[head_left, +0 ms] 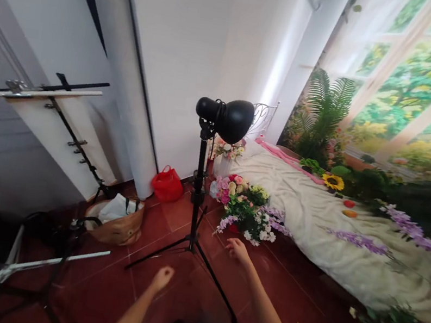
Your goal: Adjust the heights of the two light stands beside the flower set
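My left hand (162,277) hangs over the red tile floor with its fingers curled into a loose fist; nothing shows in it. My right hand (238,250) reaches forward with fingers spread, just short of a bunch of artificial flowers (248,209) on the floor and holding nothing. Between my hands stands a black light stand (197,202) with a black lamp head (227,118) on top; its tripod legs spread across the tiles close to both hands.
A bed with a cream blanket (336,231), scattered flowers and a sunflower (333,182) lies to the right before a garden backdrop. A red bag (167,184), a brown basket (118,222), a rolled white backdrop (131,70) and more stands (37,264) crowd the left.
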{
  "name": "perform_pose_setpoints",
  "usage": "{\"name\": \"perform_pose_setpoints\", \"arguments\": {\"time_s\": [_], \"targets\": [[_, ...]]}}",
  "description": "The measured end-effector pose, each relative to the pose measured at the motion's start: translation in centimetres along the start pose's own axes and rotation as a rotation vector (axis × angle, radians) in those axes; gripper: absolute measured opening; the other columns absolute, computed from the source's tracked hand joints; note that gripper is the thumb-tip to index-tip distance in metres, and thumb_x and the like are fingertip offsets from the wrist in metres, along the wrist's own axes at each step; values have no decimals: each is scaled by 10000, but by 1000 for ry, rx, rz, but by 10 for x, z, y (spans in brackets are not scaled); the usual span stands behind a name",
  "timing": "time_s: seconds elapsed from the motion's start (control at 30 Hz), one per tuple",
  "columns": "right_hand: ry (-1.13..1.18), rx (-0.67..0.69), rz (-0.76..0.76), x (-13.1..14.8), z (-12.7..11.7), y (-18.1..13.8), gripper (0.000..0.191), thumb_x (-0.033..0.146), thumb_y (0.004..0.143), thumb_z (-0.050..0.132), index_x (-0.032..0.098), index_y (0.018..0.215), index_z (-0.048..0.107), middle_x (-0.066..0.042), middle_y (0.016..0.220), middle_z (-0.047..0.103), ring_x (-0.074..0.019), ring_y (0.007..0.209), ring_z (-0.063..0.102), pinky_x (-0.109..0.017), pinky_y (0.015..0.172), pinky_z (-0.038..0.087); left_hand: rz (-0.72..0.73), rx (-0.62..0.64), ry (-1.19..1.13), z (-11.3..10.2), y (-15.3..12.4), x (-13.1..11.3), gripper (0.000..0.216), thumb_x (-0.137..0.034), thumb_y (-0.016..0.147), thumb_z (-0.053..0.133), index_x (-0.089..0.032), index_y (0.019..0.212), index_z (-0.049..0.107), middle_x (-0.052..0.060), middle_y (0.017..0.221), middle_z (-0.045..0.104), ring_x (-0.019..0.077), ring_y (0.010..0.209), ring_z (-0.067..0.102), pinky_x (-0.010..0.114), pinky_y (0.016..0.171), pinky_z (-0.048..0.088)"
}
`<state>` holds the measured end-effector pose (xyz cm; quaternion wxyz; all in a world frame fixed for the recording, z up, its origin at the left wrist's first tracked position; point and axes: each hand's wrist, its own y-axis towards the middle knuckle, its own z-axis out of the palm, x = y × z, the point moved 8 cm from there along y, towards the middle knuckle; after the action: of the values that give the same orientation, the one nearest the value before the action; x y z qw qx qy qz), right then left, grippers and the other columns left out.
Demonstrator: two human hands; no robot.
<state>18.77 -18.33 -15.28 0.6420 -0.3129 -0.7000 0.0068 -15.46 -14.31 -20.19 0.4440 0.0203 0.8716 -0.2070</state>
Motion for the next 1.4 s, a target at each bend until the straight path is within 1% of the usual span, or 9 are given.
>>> {"name": "perform_pose_setpoints", "arguments": {"time_s": [0.13, 0.27, 0.33, 0.47, 0.57, 1.0, 1.13, 1.27, 1.4], "targets": [[-176, 69, -93, 57, 46, 45, 151, 290, 850, 438, 163, 890, 508, 15, 647, 595, -63, 411, 476, -173, 427, 402, 171, -92, -157, -24, 86, -98, 267, -241, 735, 534, -142, 958, 640, 112, 1070, 663, 199, 1028, 607, 349, 959, 430], [-347, 111, -216, 126, 83, 81, 231, 262, 859, 454, 158, 1064, 484, -59, 912, 641, -106, 610, 594, -223, 586, 481, 442, -312, -274, -75, 130, -224, 582, -278, 750, 599, -169, 1290, 413, 128, 1325, 488, 177, 1201, 483, 351, 1021, 377], [-447, 112, -303, 161, 92, 95, 322, 215, 837, 492, 149, 1151, 455, -110, 1103, 602, -147, 849, 619, -237, 744, 477, 553, -385, -275, -97, 139, -275, 692, -292, 723, 646, -188, 1337, 343, 121, 1343, 466, 172, 1213, 467, 338, 1021, 378], [-1039, 117, -504, 211, 106, 111, 458, 166, 838, 473, 125, 1279, 359, -166, 1242, 532, -195, 1077, 558, -268, 872, 432, 637, -246, -156, -106, 147, -333, 525, -345, 702, 674, -192, 1178, 514, 73, 1082, 644, 172, 1000, 598, 322, 917, 454], [-1226, 157, -523, 225, 109, 119, 445, 215, 822, 533, 131, 1240, 408, -161, 1125, 609, -222, 1014, 598, -303, 828, 456, 617, -243, -36, -106, 145, -340, 424, -438, 695, 666, -209, 1043, 592, 42, 970, 678, 182, 906, 625, 318, 844, 480], [-1416, 381, -706, 264, 142, 154, 497, 124, 477, 823, 173, 942, 654, -96, 1044, 661, -247, 972, 614, -287, 819, 479, 560, -348, 90, -108, 139, -339, 391, -431, 721, 645, -255, 1066, 597, 13, 979, 685, 185, 909, 629, 304, 835, 478], [-1383, 378, -813, 254, 136, 144, 444, 157, 633, 741, 170, 1054, 600, -102, 1115, 619, -232, 1028, 565, -279, 841, 453, 548, -359, 103, -109, 136, -342, 394, -430, 732, 633, -261, 1086, 590, 14, 1004, 680, 192, 933, 623, 310, 853, 474], [-1312, 211, -1011, 234, 130, 117, 265, 183, 889, 415, 161, 1124, 537, -130, 1079, 602, -233, 1080, 480, -333, 905, 384, 519, -359, 96, -108, 134, -342, 409, -424, 728, 638, -266, 1101, 586, 18, 1012, 679, 196, 929, 625, 318, 857, 475], [-1293, 94, -1002, 226, 127, 116, 266, 193, 885, 391, 167, 1120, 514, -132, 1076, 578, -245, 1054, 453, -340, 884, 368, 538, -355, 81, -109, 135, -343, 413, -426, 719, 646, -261, 1093, 588, 16, 1023, 675, 196, 948, 618, 319, 858, 476]]}}
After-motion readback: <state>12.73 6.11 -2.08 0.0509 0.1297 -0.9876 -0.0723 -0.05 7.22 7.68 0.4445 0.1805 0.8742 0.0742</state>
